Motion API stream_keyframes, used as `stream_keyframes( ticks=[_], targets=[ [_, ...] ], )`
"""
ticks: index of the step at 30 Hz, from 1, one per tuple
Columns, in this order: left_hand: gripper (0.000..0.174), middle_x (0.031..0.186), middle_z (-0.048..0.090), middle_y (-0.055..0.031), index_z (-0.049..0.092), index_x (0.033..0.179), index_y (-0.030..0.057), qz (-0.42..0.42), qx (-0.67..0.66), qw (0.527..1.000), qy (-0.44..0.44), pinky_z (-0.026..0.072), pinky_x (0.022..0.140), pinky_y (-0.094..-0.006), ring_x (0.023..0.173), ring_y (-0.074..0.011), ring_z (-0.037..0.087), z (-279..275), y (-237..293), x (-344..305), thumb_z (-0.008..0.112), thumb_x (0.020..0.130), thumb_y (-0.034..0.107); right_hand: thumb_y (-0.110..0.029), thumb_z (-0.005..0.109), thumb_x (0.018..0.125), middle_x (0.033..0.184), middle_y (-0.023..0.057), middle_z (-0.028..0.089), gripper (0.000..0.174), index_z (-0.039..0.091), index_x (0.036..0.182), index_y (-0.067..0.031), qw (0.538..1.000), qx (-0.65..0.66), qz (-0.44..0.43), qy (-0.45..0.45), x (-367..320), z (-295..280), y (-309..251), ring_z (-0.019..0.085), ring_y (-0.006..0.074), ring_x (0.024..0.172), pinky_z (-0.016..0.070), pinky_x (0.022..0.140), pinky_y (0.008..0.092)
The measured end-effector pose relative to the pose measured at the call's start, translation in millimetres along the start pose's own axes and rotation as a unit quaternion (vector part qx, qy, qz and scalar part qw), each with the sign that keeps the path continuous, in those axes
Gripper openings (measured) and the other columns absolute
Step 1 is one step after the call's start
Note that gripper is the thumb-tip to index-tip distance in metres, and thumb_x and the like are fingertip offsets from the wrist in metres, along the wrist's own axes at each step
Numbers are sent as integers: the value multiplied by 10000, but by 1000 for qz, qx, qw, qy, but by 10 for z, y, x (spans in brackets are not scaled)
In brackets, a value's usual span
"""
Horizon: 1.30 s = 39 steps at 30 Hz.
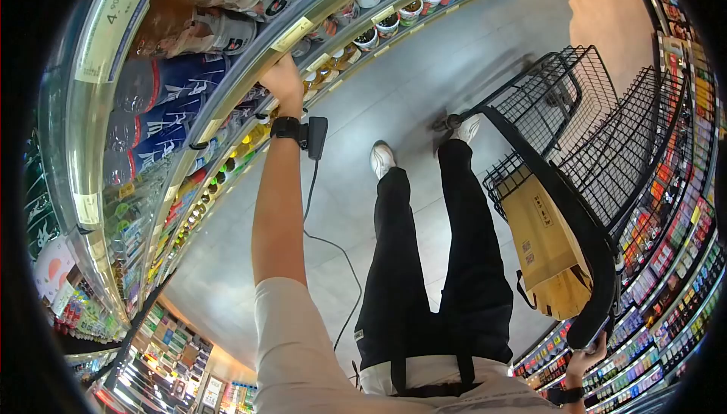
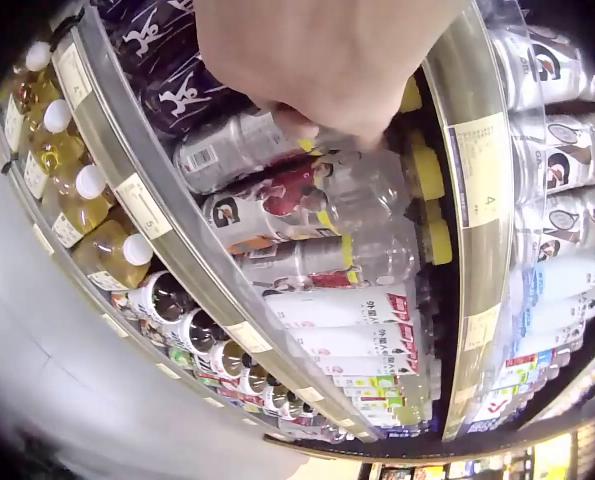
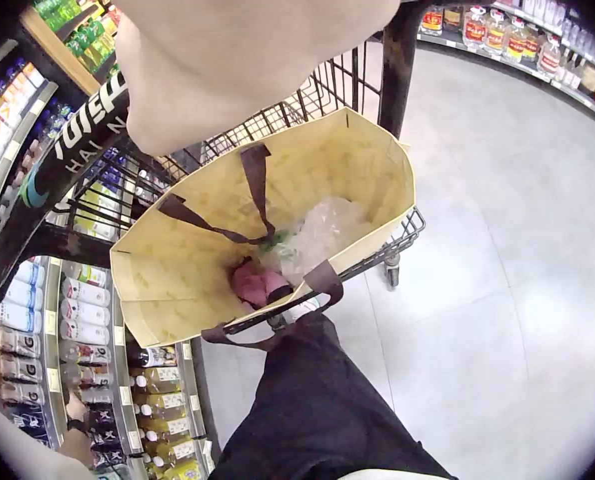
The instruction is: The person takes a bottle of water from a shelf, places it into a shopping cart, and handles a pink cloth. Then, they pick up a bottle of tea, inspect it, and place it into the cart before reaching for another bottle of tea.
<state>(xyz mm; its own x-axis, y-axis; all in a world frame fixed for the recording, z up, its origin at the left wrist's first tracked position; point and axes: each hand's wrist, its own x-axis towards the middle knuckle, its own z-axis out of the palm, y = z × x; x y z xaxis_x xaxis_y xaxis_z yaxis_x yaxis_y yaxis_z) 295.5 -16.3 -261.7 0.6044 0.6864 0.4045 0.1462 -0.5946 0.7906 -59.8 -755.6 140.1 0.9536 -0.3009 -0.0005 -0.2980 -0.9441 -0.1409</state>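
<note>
My left hand (image 1: 283,83) reaches in over the shelf edge at the upper left. In the left wrist view, the hand (image 2: 328,55) is over the upper part of a grey-labelled bottle (image 2: 228,145); its fingers are mostly hidden, so a grip cannot be told. Bottles with yellow caps (image 2: 435,235) lie right beside it. At the lower right, my right hand (image 1: 587,357) grips the end of the black cart handle (image 1: 600,293). The right wrist view has that hand (image 3: 238,65) above a yellow paper bag (image 3: 168,290), which holds a clear plastic bag (image 3: 328,235) and something pink (image 3: 253,283).
The wire cart (image 1: 598,164) stands to the right, with product racks (image 1: 666,285) beyond it. Shelf rails (image 2: 478,190) run above and below the left hand. A cable (image 1: 333,244) hangs from the left wrist. Grey floor (image 1: 341,134) lies between shelf and cart.
</note>
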Motion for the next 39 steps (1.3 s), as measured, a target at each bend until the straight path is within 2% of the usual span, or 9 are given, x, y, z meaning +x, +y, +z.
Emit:
stream_keyframes(
  ticks=[2,5,11,17,24,27,31,33,39],
  targets=[
    [333,1085,697,-185,628,1161,-90,-14,-69,998,1,462,945,-393,1021,-304,645,7,-8,-20,716,902,100,-115,673,918,1023,131,561,356,547,1172,101,997,-8,45,-65,-61,-135,278,525,226,911,453,826,350],
    [284,1016,684,-129,628,1129,-66,-214,-159,960,-91,494,781,-326,879,-228,645,-147,-34,-36,696,930,125,-208,698,921,1306,205,552,568,502,1353,104,997,-7,47,-64,-213,-133,634,577,299,1157,447,1011,403],
    [213,824,625,-48,603,1078,-18,-251,-89,945,-189,423,455,-260,521,-101,534,-311,264,132,678,947,132,14,633,922,1073,125,556,458,465,1337,108,999,-10,-38,-9,-159,-45,292,542,207,916,479,828,342],
    [194,764,609,-32,619,1016,-17,-232,-125,961,-87,408,425,-267,486,-105,515,-156,222,31,693,944,146,8,628,943,972,125,563,394,498,1301,109,994,-40,-92,41,-96,28,160,537,215,854,482,790,347],
    [188,633,526,5,664,1059,1,-186,-145,929,-286,404,400,-253,442,-72,467,-551,250,144,669,977,170,-56,626,966,787,66,509,238,559,1127,106,997,-51,-39,-37,-66,-92,317,441,174,691,419,642,324],
    [192,628,531,2,670,1052,4,-217,-138,906,-335,409,403,-248,448,-72,485,-566,85,200,665,978,181,-148,671,923,979,114,568,422,544,1243,95,997,-36,46,-59,-140,-106,444,530,207,870,452,793,347],
    [184,630,581,-29,664,997,-21,-227,-117,936,-244,373,418,-246,482,-102,528,-412,383,145,689,955,157,-39,645,952,766,48,495,242,572,1121,118,998,45,-20,-49,56,-46,-64,426,164,684,417,633,314],
    [159,601,564,-31,657,983,-17,-220,-138,955,-141,381,418,-258,499,-109,541,-263,463,82,695,944,132,-10,662,931,900,81,534,344,535,1227,109,998,47,6,-43,-74,-73,247,494,181,780,461,719,323],
    [119,634,576,-33,632,956,-12,-201,-146,962,-113,376,418,-275,522,-117,545,-172,90,-33,674,946,98,53,671,898,1233,155,494,572,404,1404,73,996,-24,-79,-19,-199,-77,463,548,248,1094,459,973,355]
  ],
)
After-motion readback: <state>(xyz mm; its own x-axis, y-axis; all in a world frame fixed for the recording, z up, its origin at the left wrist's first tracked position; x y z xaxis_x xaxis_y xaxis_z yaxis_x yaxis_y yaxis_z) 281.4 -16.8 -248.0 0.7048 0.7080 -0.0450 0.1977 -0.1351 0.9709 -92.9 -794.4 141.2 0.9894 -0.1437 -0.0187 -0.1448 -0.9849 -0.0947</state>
